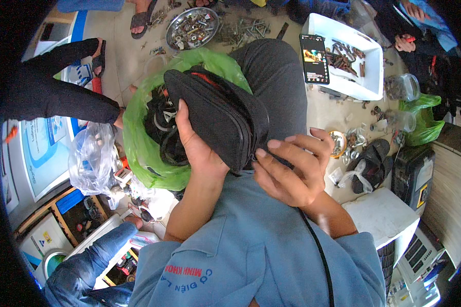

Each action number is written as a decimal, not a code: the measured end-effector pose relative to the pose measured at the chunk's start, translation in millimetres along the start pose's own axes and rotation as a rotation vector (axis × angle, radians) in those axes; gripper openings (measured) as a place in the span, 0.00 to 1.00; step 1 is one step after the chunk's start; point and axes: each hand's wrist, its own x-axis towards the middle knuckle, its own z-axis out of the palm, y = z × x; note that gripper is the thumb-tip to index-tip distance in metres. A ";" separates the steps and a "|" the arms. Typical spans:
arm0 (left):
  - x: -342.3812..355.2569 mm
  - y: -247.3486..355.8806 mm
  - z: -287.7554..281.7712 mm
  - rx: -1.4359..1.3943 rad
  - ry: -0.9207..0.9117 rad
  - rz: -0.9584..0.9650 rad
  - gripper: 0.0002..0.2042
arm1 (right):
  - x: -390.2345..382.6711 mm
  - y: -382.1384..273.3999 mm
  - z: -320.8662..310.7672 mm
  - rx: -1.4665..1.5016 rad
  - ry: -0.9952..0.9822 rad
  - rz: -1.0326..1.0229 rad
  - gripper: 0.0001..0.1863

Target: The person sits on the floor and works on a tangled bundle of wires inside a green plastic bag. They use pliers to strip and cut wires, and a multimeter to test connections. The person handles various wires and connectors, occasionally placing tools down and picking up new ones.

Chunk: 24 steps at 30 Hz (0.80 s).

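Observation:
My left hand [194, 143] grips a black zippered fabric pouch [210, 117] from its left side, with the thumb on its face. The pouch is partly open along the top, where some red shows. My right hand [292, 163] has its fingers curled at the pouch's lower right corner, by the zip; what its fingertips hold is too small to make out. Behind the pouch, a green plastic bag [143, 163] holds black and metal items, partly hidden.
A metal tray [174, 41] of small parts and a white bin [369, 77] of rusty pieces, with a phone [315, 61], stand ahead. Other people's legs [61, 89] are at left, another person's hand [404, 43] upper right. Dark sandals [374, 163] lie near a white block [379, 212].

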 end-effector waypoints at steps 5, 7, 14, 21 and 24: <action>0.5 11.0 5.9 0.345 0.154 0.165 0.25 | 13.7 14.5 -15.3 -0.043 0.008 0.002 0.15; -1.0 18.0 7.8 0.551 0.174 0.167 0.25 | 18.5 23.0 -25.3 -0.032 -0.035 -0.029 0.14; -25.7 46.8 17.0 1.130 -0.244 -0.156 0.41 | 42.9 33.3 -37.8 0.118 -0.121 0.020 0.11; -8.4 42.9 75.3 1.921 -0.632 -0.611 0.42 | 57.7 47.2 -41.5 0.342 -0.355 -0.093 0.10; -2.2 2.4 81.1 2.136 -0.923 -0.566 0.43 | 54.0 59.4 -41.2 0.537 -0.549 0.047 0.09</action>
